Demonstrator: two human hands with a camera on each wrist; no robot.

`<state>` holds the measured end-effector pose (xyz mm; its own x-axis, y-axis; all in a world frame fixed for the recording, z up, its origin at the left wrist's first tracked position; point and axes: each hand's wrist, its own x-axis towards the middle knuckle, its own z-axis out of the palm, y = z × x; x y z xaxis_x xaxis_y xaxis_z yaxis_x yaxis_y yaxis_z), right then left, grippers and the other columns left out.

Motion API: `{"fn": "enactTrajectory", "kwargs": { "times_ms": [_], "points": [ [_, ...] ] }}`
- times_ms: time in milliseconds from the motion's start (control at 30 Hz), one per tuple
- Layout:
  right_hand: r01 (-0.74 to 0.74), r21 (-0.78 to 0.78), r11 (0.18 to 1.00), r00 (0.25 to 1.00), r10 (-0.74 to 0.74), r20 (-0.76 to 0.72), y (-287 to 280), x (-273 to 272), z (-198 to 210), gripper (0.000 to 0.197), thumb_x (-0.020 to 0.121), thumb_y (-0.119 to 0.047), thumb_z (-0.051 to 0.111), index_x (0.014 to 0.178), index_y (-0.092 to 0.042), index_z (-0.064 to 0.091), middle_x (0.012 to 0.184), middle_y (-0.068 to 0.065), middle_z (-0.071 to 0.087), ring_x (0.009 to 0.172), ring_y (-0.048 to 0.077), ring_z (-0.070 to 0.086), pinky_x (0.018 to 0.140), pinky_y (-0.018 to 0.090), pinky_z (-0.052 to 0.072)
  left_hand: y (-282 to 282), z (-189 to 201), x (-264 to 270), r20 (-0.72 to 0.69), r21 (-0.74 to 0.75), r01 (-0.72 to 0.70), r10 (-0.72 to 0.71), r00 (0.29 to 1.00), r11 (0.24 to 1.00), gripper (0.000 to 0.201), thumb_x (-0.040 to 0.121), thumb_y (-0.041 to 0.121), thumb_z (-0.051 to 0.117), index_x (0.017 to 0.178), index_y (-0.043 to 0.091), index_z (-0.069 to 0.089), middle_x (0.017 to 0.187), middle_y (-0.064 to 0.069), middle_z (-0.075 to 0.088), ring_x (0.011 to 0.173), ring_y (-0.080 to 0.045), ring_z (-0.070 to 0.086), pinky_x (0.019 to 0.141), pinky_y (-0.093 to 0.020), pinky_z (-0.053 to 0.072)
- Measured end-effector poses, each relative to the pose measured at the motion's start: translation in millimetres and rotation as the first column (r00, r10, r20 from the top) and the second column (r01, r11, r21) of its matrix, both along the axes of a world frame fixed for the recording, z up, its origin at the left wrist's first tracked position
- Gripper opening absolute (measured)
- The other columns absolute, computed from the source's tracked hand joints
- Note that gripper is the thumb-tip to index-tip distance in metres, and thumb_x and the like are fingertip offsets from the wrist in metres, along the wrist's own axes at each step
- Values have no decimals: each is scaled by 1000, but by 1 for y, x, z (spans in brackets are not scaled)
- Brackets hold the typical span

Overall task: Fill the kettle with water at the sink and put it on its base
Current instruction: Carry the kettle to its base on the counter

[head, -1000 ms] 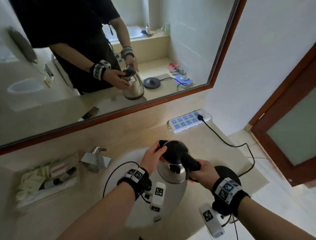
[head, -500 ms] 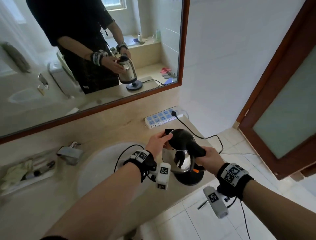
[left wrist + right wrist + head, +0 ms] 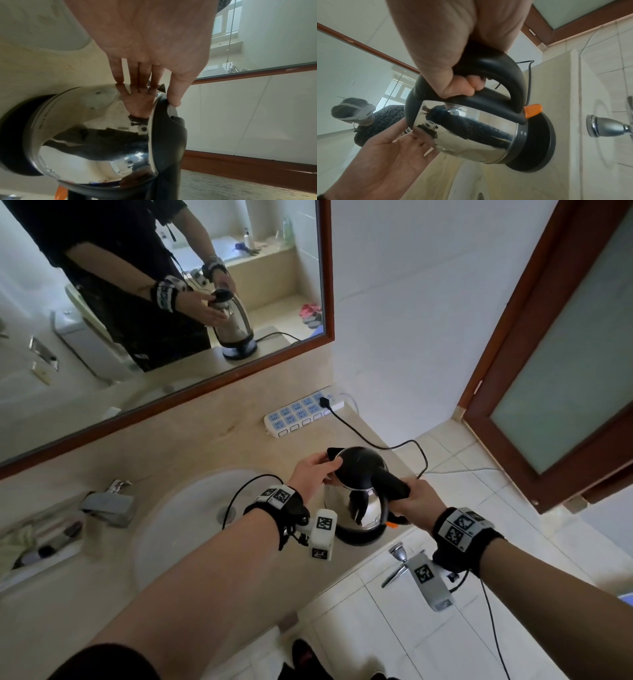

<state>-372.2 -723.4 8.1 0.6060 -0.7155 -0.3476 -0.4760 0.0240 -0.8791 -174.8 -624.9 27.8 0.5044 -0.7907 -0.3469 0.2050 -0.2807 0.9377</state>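
The steel kettle [image 3: 356,501] with a black lid and handle stands on its round black base [image 3: 356,537] at the right end of the counter, right of the sink [image 3: 178,518]. My right hand [image 3: 412,499] grips the black handle [image 3: 496,75], fingers curled round it. My left hand [image 3: 313,470] has straight fingers touching the steel side near the spout, thumb resting on the lid rim [image 3: 169,102]. The wrist views show the kettle [image 3: 96,135] seated on the base [image 3: 537,146], with an orange switch [image 3: 532,110] under the handle.
A white power strip [image 3: 301,414] lies against the wall behind the kettle, the base's black cord [image 3: 387,446] plugged into it. The tap [image 3: 106,503] and a tray of toiletries [image 3: 37,546] are at the left. The counter's front edge is close to the base; a wooden door [image 3: 548,371] stands right.
The kettle has travelled from over the sink rightwards and down onto its base. Both hands went with it and still touch it.
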Motion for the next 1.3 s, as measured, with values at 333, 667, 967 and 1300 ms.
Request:
{"fn": "enactTrajectory", "kwargs": {
  "times_ms": [333,667,967,1300],
  "points": [
    [-62,-50,997,991,56,-118,-1,0,-18,16,61,-10,70,61,-17,55,49,-5,52,44,7,50,47,14,42,5,-32,-2,-4,7,-21,21,1000,1000,27,95,9,61,120,8,69,101,-7,70,83,-16,63,66,-18,54],
    [-84,-30,996,987,78,-142,-4,-7,-24,12,61,-14,69,71,-13,62,57,1,56,53,12,55,55,18,45,4,-36,-8,-3,9,-39,39,999,999,30,95,7,60,125,2,64,99,-7,67,73,-10,60,54,-8,48],
    [-99,-51,994,984,90,-157,-4,-10,-27,18,54,-23,63,71,-16,61,58,-2,54,56,11,52,59,20,41,7,-40,-13,-18,3,-73,73,997,997,29,93,3,62,123,1,64,104,-11,68,75,-10,61,54,-8,49],
    [-222,-113,969,960,197,-199,-8,-7,-25,18,74,-18,76,80,-22,59,65,-6,57,65,10,54,63,20,38,14,-45,-15,58,35,-130,128,990,991,33,91,9,66,123,3,65,107,-10,72,82,-13,67,59,-9,52]
  ]
}}
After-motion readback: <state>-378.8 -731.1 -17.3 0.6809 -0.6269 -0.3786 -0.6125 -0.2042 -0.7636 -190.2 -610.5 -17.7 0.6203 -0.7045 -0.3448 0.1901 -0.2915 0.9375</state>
